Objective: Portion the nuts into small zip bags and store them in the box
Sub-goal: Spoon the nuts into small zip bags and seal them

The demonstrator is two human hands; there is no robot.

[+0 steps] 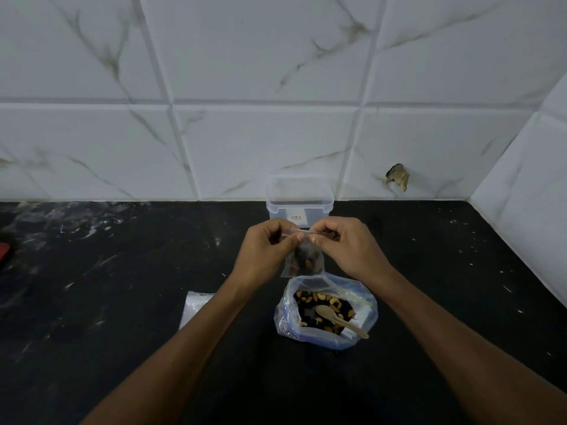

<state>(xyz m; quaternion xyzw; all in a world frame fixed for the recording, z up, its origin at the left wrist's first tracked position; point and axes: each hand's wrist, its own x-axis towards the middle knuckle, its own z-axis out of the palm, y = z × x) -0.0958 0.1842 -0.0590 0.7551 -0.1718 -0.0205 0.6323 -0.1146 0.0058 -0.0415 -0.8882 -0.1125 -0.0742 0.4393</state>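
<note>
- The left hand pinches the top strip of a small zip bag between thumb and curled fingers, at the strip's left end.
- The right hand pinches the same strip at its right end, thumb tip against the fingers; the two thumbs nearly meet at the middle of the strip.
- The small zip bag hangs from the strip above the black countertop, with a small portion of nuts gathered in its lower part.
- Just below it, toward the near edge of the countertop, a large open bag stands with its mouth rolled wide; mixed nuts, pale and dark, fill it.
- A wooden spoon lies in the large bag, bowl on the nuts and handle resting over the right side of the rim.
- A clear plastic box sits without a lid at the far edge of the countertop, against the tiled wall, just behind the hands.
- A flat stack of clear empty bags lies on the countertop left of the large bag, partly hidden by the left forearm.
- A red object shows at the left edge of the countertop; what it is cannot be told.
</note>
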